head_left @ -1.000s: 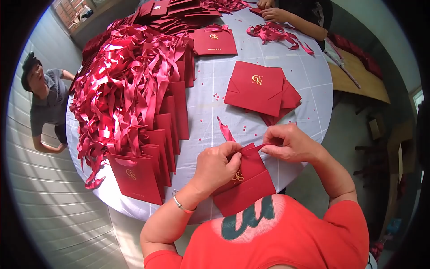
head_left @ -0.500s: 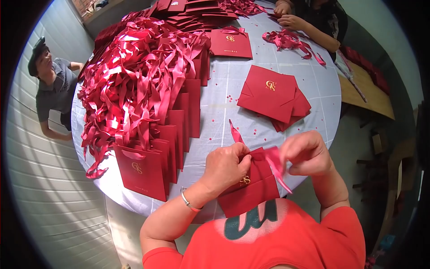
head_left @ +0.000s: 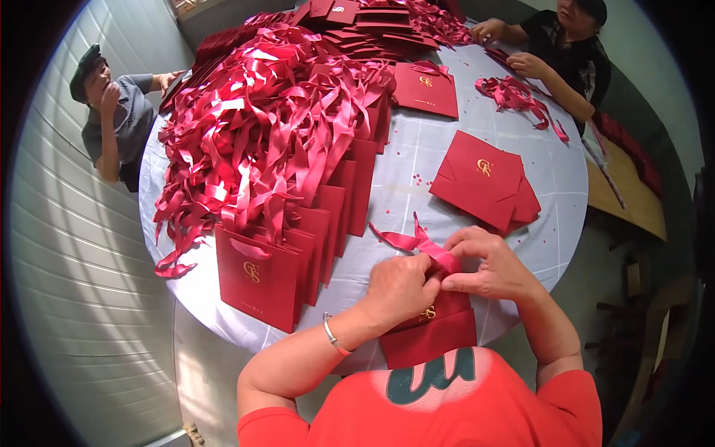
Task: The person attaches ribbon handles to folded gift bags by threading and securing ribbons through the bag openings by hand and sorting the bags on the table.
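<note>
A red paper gift bag [head_left: 436, 337] with gold lettering lies flat at the table's near edge, close to my chest. My left hand [head_left: 401, 296] is closed at the bag's top edge, thumb and fingers pinching the ribbon there. From the other side my right hand [head_left: 488, 267] pinches the shiny pink-red ribbon [head_left: 442, 256] between thumb and fingers, touching my left fingertips. Two loose ribbon ends point away from me across the cloth. The exact spot where the ribbon meets the bag is hidden by my fingers.
Standing bags [head_left: 259, 281] with a large heap of ribbons [head_left: 238, 141] fill the left side. A small stack of flat bags [head_left: 477, 177] lies beyond my right hand, and one bag [head_left: 426, 91] farther back. Loose ribbons [head_left: 515, 98] lie near a co-worker's hand [head_left: 527, 65]. Another person [head_left: 123, 119] is at left.
My right hand has come left and down with the ribbon, meeting my left hand. Two ribbon ends now show beyond the hands. The person at left has raised a hand to the face. The view has shifted.
</note>
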Motion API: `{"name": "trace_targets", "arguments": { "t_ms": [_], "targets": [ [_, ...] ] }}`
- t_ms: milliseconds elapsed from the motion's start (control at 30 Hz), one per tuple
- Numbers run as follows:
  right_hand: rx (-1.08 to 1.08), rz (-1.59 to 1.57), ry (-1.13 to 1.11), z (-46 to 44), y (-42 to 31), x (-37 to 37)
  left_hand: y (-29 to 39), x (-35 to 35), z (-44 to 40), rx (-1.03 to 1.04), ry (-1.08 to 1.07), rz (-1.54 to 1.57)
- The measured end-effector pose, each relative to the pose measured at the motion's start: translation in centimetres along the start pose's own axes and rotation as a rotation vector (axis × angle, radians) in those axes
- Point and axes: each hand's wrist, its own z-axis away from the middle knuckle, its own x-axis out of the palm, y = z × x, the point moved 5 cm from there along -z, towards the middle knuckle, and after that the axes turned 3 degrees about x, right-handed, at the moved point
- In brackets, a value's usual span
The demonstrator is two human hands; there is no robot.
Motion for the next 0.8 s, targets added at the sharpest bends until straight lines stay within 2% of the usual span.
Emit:
{"name": "trace_targets", "arguments": {
  "t_ms": [67,100,167,200,267,333,400,433,567,733,800],
  "targets": [
    [0.159,-0.181,-0.146,-1.2,0.3,0.7,-0.1,0.3,0.0,-0.019,-0.001,-0.02],
    [0.145,-0.418,-0.148,-2.0,0.6,0.8,-0.4,0.5,0.1,-0.033,0.014,-0.035],
    [0.426,-0.772,-0.19,-2.7,0.8,0.8,0.0,0.2,0.1,-0.022,0.015,0.059],
    [0.396,-0.865,-0.059,-3.2,-0.3,0.4,0.1,0.1,0.0,-0.011,0.018,0.074],
    [0.242,-0.797,0.021,-3.9,-0.3,-0.4,0.1,0.4,0.0,-0.015,-0.03,0.044],
    [0.104,-0.775,0.123,-4.1,-1.9,-1.8,0.1,0.3,0.1,0.013,0.03,0.128],
    [0.108,-0.943,0.164,-3.7,-2.5,-2.7,0.0,0.3,0.1,0.022,0.03,0.115],
    [0.066,-0.928,0.219,-3.5,-2.6,-2.9,0.1,0.3,0.1,0.023,0.033,0.106],
    [0.037,-1.035,0.272,-3.2,-3.0,-3.2,0.1,0.3,0.1,-0.045,-0.009,0.076],
    [0.056,-1.148,0.306,-3.7,-2.5,-3.9,0.1,0.4,0.2,-0.007,0.007,0.079],
    [-0.015,-1.172,0.247,-4.0,-2.6,-4.1,0.3,0.3,0.1,0.019,0.028,0.075]
  ]
}}
